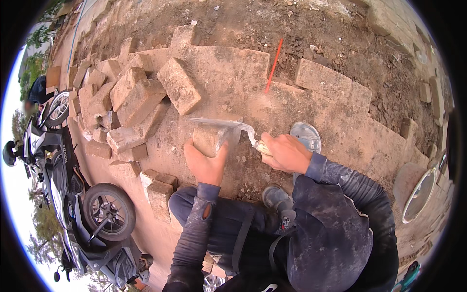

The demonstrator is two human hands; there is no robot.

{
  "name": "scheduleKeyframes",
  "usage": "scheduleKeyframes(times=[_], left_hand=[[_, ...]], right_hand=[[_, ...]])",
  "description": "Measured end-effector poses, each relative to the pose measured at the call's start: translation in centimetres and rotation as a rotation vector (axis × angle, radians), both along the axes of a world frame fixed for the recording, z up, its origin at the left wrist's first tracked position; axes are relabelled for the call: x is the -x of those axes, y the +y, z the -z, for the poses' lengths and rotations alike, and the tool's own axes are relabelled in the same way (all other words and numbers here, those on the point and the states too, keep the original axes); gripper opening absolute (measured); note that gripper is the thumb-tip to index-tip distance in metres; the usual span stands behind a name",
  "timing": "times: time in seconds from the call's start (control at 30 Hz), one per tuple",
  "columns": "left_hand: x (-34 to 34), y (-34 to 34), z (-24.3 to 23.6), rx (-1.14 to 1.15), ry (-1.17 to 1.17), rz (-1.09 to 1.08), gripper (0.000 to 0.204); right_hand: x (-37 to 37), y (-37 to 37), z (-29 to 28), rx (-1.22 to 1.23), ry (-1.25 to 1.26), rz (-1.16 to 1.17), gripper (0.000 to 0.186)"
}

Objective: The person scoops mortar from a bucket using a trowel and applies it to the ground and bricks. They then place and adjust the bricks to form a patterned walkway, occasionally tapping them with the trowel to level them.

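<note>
My left hand (205, 163) is closed around a broken, dusty brick (209, 137), thumb on one side and fingers on the other. Gripped by its handle in my right hand (286, 153) is a metal trowel (247, 128). Its flat blade lies along the far side of the brick and its right end, seeming to touch it; the blade is slightly blurred. Just beyond, a whole brick (180, 86) rests at an angle on the dusty brown surface.
A loose heap of bricks (138, 97) spreads to the left. Behind it stands a motorcycle (109, 212). A thin orange-red rod (275, 65) lies farther off near laid blocks (331, 85) and rough soil. At the right is a round bucket (419, 194). My shoes (306, 136) are close to the right hand.
</note>
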State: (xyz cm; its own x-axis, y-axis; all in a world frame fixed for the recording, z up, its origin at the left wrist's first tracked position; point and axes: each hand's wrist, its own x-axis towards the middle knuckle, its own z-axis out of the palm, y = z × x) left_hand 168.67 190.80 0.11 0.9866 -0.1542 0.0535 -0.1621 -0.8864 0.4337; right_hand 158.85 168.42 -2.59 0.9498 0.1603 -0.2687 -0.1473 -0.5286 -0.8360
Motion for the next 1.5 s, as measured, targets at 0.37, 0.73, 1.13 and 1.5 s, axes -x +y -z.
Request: scheduleKeyframes(times=[0.37,0.73,1.13,1.5], left_hand=[[0.1,0.0,-0.1,0.003,-0.013,0.018,0.083],[0.3,0.2,0.2,-0.001,-0.017,0.009,0.085],[0.4,-0.1,0.2,0.002,-0.060,0.029,0.086],[0.3,-0.4,0.4,-0.033,-0.097,0.041,0.085]], right_hand=[[-2.3,-3.3,-4.8,-0.085,-0.049,0.019,0.032],[-2.6,-1.8,-4.5,-0.167,0.006,0.116,0.034],[-3.6,-1.5,0.8,0.055,0.049,-0.005,0.031],[-4.2,-1.0,4.4,0.235,0.127,-0.038,0.027]])
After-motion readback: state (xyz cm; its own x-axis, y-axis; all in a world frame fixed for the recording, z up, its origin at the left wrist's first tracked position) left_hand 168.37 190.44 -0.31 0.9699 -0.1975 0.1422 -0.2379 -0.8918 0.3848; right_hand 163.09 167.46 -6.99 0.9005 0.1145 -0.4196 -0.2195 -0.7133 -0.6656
